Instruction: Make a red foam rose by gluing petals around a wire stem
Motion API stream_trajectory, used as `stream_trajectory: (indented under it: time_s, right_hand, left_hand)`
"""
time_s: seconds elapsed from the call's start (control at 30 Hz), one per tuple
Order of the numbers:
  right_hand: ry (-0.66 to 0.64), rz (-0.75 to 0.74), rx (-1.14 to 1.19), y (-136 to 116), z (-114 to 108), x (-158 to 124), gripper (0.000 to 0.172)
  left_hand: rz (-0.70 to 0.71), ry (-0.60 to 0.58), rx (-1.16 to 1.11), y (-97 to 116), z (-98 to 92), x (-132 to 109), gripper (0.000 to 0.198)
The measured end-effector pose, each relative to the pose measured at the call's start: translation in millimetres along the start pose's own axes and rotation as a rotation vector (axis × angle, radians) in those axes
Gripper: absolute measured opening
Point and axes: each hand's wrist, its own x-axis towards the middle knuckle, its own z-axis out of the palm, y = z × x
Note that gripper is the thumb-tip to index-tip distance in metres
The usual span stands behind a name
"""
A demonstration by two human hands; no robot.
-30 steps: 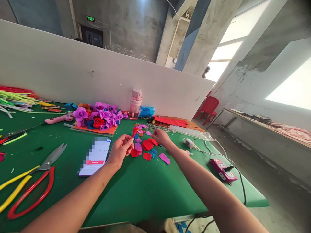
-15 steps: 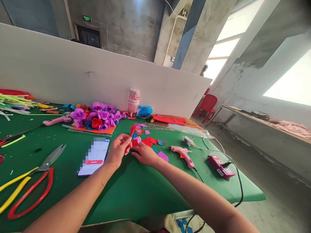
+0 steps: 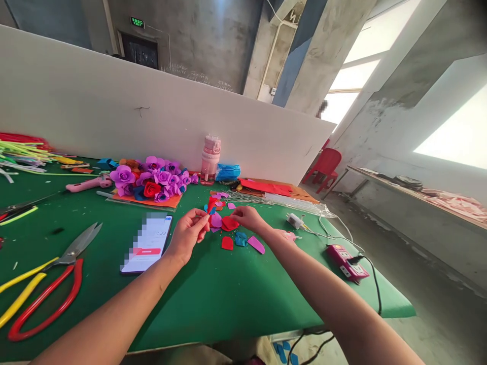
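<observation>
My left hand [image 3: 192,226] pinches a small red paper flower piece [image 3: 211,205] upright between thumb and fingers. To its right, my right hand [image 3: 249,219] has its fingers closed on the edge of a red petal [image 3: 230,223] in the loose heap. Closer to me on the green table lie a single red petal [image 3: 227,243], a crumpled blue petal [image 3: 241,239] and a purple petal [image 3: 256,245]. A pink glue gun [image 3: 288,235] is mostly hidden behind my right forearm.
Left of my hands lie a phone [image 3: 147,244] and large scissors [image 3: 72,258]. Finished purple flowers [image 3: 163,177] stand behind, beside a pink bottle [image 3: 210,161]. A purple power strip [image 3: 347,262] with cables sits at the right, near the table edge [image 3: 407,306].
My right hand has lifted off the petals and shifted right and farther away, uncovering red and blue petals and now covering the glue gun. My left hand stays nearly still with its piece.
</observation>
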Motion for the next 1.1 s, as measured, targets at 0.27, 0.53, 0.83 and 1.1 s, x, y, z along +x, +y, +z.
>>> stream_trajectory:
  time_s: [0.27, 0.53, 0.83, 1.1]
  right_hand:
    - [-0.088, 0.037, -0.104, -11, 9, 5, 0.004]
    - [-0.086, 0.065, -0.044, -10, 6, 3, 0.014]
    - [0.044, 0.15, 0.194, -2, -2, 4, 0.005]
    - [-0.062, 0.153, 0.817, 5, -15, -17, 0.031]
  left_hand:
    - [-0.004, 0.012, 0.027, -2, -0.4, 1, 0.025]
    - [-0.003, 0.006, 0.035, -3, 0.0, 1, 0.025]
    - [-0.015, -0.001, 0.046, -3, -0.9, 1, 0.025]
    - [-0.041, -0.008, 0.012, -4, -2.0, 4, 0.027]
